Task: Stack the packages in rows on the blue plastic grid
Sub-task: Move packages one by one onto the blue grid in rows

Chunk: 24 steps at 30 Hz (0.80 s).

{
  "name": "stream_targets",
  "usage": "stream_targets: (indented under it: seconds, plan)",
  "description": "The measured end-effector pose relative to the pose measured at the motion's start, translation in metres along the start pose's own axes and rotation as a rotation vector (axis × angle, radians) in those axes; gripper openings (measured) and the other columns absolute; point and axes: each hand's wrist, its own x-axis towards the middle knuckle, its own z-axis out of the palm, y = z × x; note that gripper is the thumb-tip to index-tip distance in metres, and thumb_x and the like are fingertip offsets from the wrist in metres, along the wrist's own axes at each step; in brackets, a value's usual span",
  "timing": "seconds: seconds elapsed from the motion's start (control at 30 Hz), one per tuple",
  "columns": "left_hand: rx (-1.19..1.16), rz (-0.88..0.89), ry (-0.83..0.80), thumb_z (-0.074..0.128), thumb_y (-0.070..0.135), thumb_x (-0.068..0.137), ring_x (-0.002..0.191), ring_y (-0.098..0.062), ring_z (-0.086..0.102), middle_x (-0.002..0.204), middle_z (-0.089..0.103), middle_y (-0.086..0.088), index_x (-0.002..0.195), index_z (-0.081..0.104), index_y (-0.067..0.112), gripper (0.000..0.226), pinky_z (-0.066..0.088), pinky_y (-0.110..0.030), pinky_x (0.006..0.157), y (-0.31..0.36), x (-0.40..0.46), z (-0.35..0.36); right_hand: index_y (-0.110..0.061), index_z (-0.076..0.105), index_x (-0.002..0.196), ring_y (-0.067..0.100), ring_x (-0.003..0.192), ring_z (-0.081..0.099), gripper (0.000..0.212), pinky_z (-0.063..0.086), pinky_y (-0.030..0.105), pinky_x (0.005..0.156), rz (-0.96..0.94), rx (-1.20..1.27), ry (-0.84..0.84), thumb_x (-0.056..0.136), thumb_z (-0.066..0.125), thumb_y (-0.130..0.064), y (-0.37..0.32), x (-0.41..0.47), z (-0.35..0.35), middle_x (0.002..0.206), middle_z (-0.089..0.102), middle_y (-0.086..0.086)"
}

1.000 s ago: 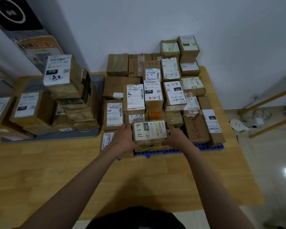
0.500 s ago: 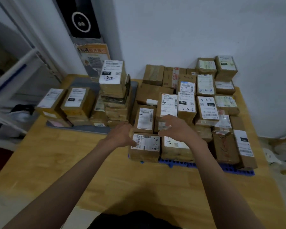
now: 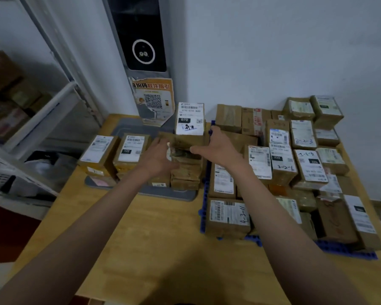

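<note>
On a light wooden table (image 3: 154, 234), toward nine o'clock, two brown cardboard boxes with white labels (image 3: 117, 151) sit on a grey flat tray (image 3: 141, 192). At about eleven o'clock on that tray rises a leaning pile of brown taped parcels (image 3: 186, 172), topped by a tall box with a white label reading 070 (image 3: 190, 119). The left hand (image 3: 156, 157) presses the pile's left side, fingers curved against a parcel. The right hand (image 3: 218, 146) grips the pile's right side just under the 070 box, thumb across the front. From one to four o'clock, labelled brown packages (image 3: 282, 164) lie in rows on the blue plastic grid (image 3: 343, 249).
</note>
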Motion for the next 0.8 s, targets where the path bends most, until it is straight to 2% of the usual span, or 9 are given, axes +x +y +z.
stream_targets:
  seconds: [0.07,0.17,0.37,0.47,0.57,0.7,0.8]
  plan:
    - [-0.038,0.058,-0.011,0.080,0.023,0.073,0.132,-0.029,0.039,0.144,0.037,-0.013,0.142,0.038,0.018,0.082,0.043,-0.043,0.101,0.000,0.008,-0.005,-0.010,0.030,0.142,0.025,0.131,0.042,0.086,0.042,0.034,0.103,0.020,0.021,0.052,0.076,0.079,-0.035,-0.012,0.010,0.011,0.140,0.044,0.009]
    - [-0.056,0.140,-0.054,0.079,0.017,0.074,0.127,-0.030,0.043,0.140,0.039,-0.012,0.142,0.038,0.017,0.079,0.043,-0.039,0.099,-0.001,0.017,-0.010,-0.008,0.032,0.139,0.025,0.128,0.044,0.089,0.044,0.044,0.104,0.051,0.052,0.131,0.072,0.082,-0.040,-0.026,0.020,0.025,0.135,0.046,0.011]
    - [-0.078,0.297,-0.068,0.074,0.004,0.076,0.122,-0.027,0.047,0.130,0.046,-0.008,0.144,0.038,0.017,0.079,0.043,-0.036,0.094,-0.005,0.020,-0.014,-0.004,0.029,0.141,0.030,0.130,0.036,0.104,0.041,0.045,0.104,0.141,-0.024,0.340,0.069,0.077,-0.062,-0.035,0.024,0.039,0.136,0.040,0.012]
    - [-0.137,0.380,-0.062,0.070,-0.001,0.077,0.116,-0.017,0.048,0.129,0.044,0.000,0.147,0.036,0.019,0.081,0.041,-0.025,0.088,-0.003,0.022,-0.016,-0.003,0.031,0.141,0.031,0.130,0.037,0.101,0.040,0.045,0.104,0.145,-0.020,0.448,0.071,0.077,-0.059,-0.034,0.021,0.035,0.137,0.040,0.012]
    - [-0.189,0.426,-0.039,0.070,0.001,0.079,0.108,-0.010,0.046,0.123,0.041,0.009,0.148,0.036,0.022,0.080,0.039,-0.021,0.083,0.001,0.024,-0.019,-0.002,0.034,0.138,0.030,0.128,0.039,0.092,0.039,0.043,0.104,0.122,-0.038,0.513,0.073,0.078,-0.050,-0.036,0.021,0.028,0.135,0.042,0.012]
    - [-0.225,0.470,0.045,0.072,0.005,0.078,0.103,-0.006,0.046,0.119,0.045,0.010,0.144,0.042,0.021,0.074,0.037,-0.016,0.081,-0.006,0.030,-0.033,-0.004,0.038,0.134,0.028,0.125,0.040,0.090,0.042,0.046,0.101,0.118,-0.028,0.527,0.069,0.079,-0.052,-0.049,0.027,0.026,0.131,0.044,0.011]
    - [-0.286,0.425,0.133,0.075,0.011,0.078,0.103,-0.008,0.052,0.121,0.055,0.004,0.135,0.048,0.020,0.064,0.045,-0.024,0.083,-0.022,0.035,-0.044,-0.005,0.038,0.132,0.026,0.124,0.041,0.091,0.044,0.047,0.100,0.116,0.017,0.513,0.067,0.080,-0.053,-0.058,0.032,0.032,0.130,0.043,0.010]
